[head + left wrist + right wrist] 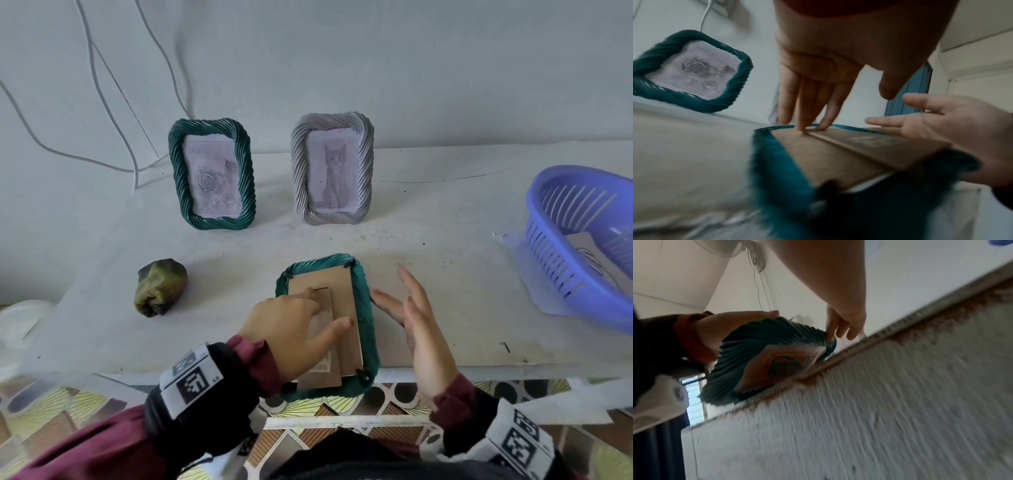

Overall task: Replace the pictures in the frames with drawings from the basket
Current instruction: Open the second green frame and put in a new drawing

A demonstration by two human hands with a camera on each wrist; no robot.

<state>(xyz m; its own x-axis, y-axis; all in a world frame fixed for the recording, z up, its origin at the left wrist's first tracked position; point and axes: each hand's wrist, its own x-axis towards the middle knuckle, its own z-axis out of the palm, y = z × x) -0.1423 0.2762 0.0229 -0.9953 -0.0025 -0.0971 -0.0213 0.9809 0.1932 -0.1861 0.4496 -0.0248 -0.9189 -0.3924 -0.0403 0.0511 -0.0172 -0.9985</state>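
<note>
A teal frame [365, 308] lies face down at the table's front edge, its brown back board [342, 284] up and its near end past the edge. My left hand [322, 308] rests on the board, straight fingertips [803, 128] pressing by the stand flap. My right hand [397, 298] is open at the frame's right side, with its fingers [833, 331] touching the rim. From below, a colourful picture [785, 365] shows in this frame [756, 337]. A blue basket [561, 240] at the right holds a drawing [596, 260].
Two frames stand at the back: a dark green one with a rose drawing [212, 178] and a grey one with a cat drawing [334, 174]. A crumpled green lump [161, 286] lies left. Paper [517, 253] sits under the basket. Cables [102, 85] hang on the wall.
</note>
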